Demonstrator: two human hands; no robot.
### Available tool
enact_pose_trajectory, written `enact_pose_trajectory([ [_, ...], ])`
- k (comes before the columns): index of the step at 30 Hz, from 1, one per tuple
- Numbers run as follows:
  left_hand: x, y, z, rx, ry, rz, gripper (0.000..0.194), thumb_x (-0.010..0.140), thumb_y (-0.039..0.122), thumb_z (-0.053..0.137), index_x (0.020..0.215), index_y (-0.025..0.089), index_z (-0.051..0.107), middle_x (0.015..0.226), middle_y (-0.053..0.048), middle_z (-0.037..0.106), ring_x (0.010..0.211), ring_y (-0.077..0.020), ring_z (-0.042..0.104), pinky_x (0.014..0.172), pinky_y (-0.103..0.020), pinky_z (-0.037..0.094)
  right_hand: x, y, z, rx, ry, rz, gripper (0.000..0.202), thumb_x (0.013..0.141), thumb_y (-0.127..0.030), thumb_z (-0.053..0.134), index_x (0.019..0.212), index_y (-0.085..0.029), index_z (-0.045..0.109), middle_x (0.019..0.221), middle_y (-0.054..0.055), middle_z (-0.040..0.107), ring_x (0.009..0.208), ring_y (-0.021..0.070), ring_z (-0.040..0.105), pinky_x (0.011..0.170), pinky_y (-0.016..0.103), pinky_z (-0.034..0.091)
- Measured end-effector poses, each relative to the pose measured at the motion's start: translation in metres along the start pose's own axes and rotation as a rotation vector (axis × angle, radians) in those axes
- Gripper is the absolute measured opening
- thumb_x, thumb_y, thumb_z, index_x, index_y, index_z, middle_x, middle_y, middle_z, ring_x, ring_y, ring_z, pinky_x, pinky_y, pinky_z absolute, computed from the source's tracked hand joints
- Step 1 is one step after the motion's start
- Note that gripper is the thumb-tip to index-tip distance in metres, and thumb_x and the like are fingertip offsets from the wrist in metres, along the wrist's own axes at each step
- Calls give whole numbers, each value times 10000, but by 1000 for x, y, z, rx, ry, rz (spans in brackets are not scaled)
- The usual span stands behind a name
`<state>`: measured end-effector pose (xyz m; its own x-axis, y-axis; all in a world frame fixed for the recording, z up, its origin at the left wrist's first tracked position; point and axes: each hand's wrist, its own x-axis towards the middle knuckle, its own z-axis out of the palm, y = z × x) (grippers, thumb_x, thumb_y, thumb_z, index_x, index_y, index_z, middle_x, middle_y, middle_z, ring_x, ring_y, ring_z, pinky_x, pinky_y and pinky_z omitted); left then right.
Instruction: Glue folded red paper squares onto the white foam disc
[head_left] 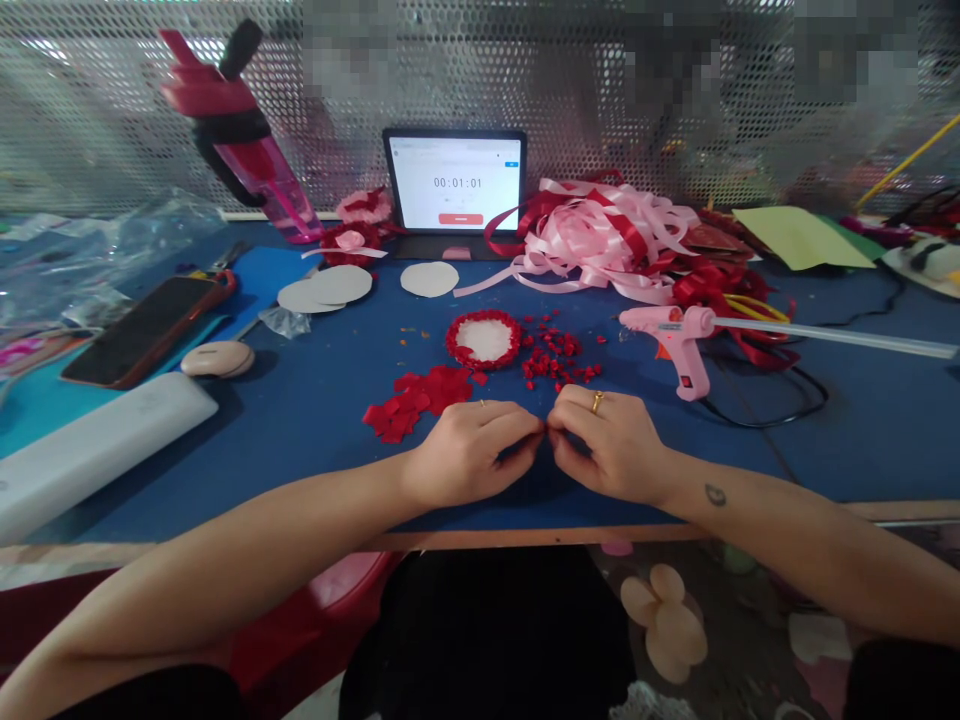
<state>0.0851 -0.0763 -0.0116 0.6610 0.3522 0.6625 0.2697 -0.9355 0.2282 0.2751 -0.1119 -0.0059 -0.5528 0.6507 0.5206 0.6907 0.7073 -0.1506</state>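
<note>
My left hand (476,450) and my right hand (611,440) meet at the fingertips above the front of the blue table, each closed in a pinch. Whatever lies between the fingers is too small to make out. Just beyond them sits a white disc with a red ruffled rim (483,340). Small folded red bits (559,355) are scattered to its right, near my right hand. Flat red pieces (420,395) form a loose pile beside my left hand.
A pink glue gun (686,345) with a long clear stick lies at the right. Behind are pink and red ribbons (600,235), white discs (429,279) and a tablet (457,180). A phone (146,325), a white case (105,450) and a leaning bottle (251,150) stand left.
</note>
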Motion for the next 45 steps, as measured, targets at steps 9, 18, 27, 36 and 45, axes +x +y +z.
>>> enact_pose_trajectory([
  [9, -1, 4, 3, 124, 9, 79, 204, 799, 78, 462, 618, 149, 523, 571, 19, 542, 500, -61, 462, 462, -172, 366, -2, -3, 6, -70, -27, -40, 147, 837, -180, 394, 742, -167, 505, 700, 16, 508, 596, 116, 462, 537, 247, 311],
  [18, 5, 1, -2, -157, 33, -180, 81, 783, 134, 533, 788, 149, 612, 666, 17, 632, 573, -50, 573, 558, -131, 457, 1, 3, -7, 19, 35, 67, 138, 819, -249, 455, 726, -176, 526, 656, -17, 517, 562, 90, 465, 544, 227, 330],
  [27, 4, -4, -2, -142, 37, -182, 86, 782, 136, 556, 813, 149, 636, 690, 17, 654, 584, -52, 598, 569, -127, 468, 2, 6, -6, 48, 57, 112, 135, 822, -291, 507, 852, -181, 579, 764, -3, 596, 558, 74, 495, 564, 209, 375],
  [36, 8, -11, -8, -113, 35, -265, 90, 782, 172, 585, 826, 159, 663, 718, 6, 683, 617, -69, 625, 612, -144, 490, 3, 18, -8, 4, 102, 147, 67, 805, -198, 500, 812, -186, 566, 760, -5, 593, 589, 82, 507, 558, 210, 370],
  [45, 22, -55, -41, -175, 207, -573, 139, 780, 252, 582, 816, 142, 659, 705, -25, 676, 605, -105, 619, 574, -195, 522, 3, 50, -2, -166, 40, 373, 47, 698, -189, 561, 741, -200, 544, 739, -25, 562, 573, 91, 497, 483, 214, 300],
])
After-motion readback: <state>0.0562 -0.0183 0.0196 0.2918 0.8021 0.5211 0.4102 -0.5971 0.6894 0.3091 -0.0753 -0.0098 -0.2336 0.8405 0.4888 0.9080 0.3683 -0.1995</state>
